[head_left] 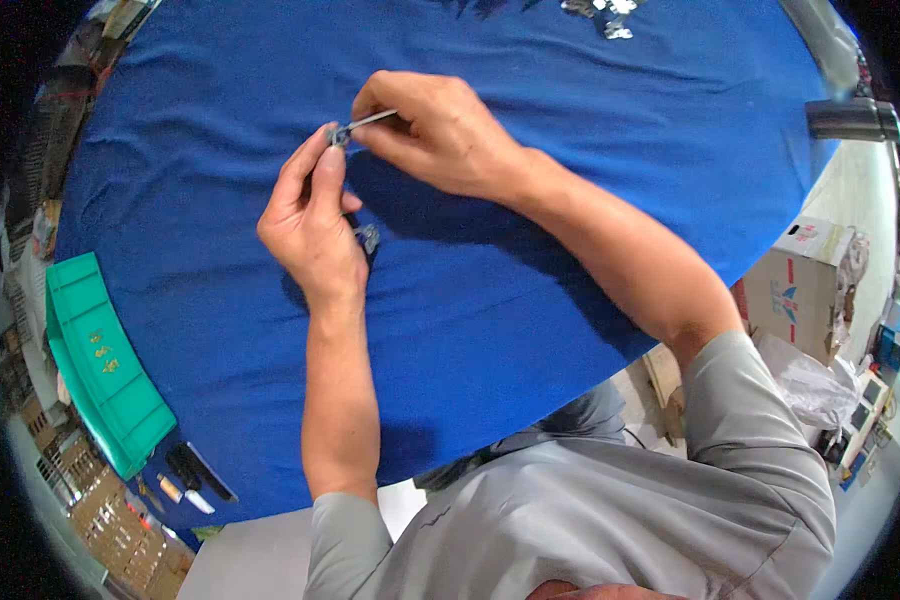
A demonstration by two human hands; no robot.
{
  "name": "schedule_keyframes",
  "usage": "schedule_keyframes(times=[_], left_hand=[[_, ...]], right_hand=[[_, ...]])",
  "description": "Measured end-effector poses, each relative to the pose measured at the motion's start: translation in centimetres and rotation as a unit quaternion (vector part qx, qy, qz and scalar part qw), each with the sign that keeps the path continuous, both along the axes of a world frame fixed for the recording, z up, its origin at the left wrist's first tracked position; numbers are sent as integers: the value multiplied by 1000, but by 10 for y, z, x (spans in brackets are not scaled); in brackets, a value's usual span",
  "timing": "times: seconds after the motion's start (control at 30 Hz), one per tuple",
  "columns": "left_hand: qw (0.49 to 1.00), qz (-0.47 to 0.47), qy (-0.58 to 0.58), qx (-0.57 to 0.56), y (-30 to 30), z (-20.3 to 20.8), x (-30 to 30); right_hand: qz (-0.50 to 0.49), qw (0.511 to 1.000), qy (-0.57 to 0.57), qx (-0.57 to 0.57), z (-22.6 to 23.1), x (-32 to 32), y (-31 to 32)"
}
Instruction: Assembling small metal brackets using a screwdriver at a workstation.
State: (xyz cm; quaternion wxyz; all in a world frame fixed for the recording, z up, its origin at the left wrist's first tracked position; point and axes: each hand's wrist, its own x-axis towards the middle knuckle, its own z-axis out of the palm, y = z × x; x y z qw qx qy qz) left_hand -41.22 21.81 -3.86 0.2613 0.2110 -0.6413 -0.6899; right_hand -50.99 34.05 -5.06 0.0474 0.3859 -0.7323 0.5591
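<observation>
My left hand [315,225] is closed, pinching a small shiny metal part [337,134] between thumb and fingertips above the blue cloth. My right hand [440,130] is closed around a thin, straight metal tool [375,117]. Its tip meets the small part; the rest of the tool is hidden in my fingers, so its exact kind cannot be told. Another small silvery piece [369,237] shows just beside my left palm, partly hidden by the hand.
Shiny metal pieces [615,12] and dark items [475,5] lie at the far edge of the blue-covered table [470,320]. At left is a green tray [135,400] with small brass-coloured bits; a black bar-shaped object [200,470] sits below it. A carton [795,285] stands right.
</observation>
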Motion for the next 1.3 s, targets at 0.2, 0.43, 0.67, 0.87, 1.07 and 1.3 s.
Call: schedule_keyframes(times=[0.2,0.43,0.67,0.87,1.07,1.3], left_hand=[[1000,2,5,-12,-1,0,0],[1000,-10,8,-24,-2,0,0],[999,-19,6,-30,-3,1,1],[999,-1,8,-31,-1,1,1],[1000,-15,7,-27,-1,2,1],[999,-14,3,-37,0,2,1]], right_hand=[[-15,999,-10,44,10,4,0],[0,992,38,120,4,-2,3],[-10,999,40,7,-1,0,-1],[-18,992,62,105,1,0,0],[-10,1000,24,11,0,0,-1],[-22,997,55,40,-5,-1,-3]])
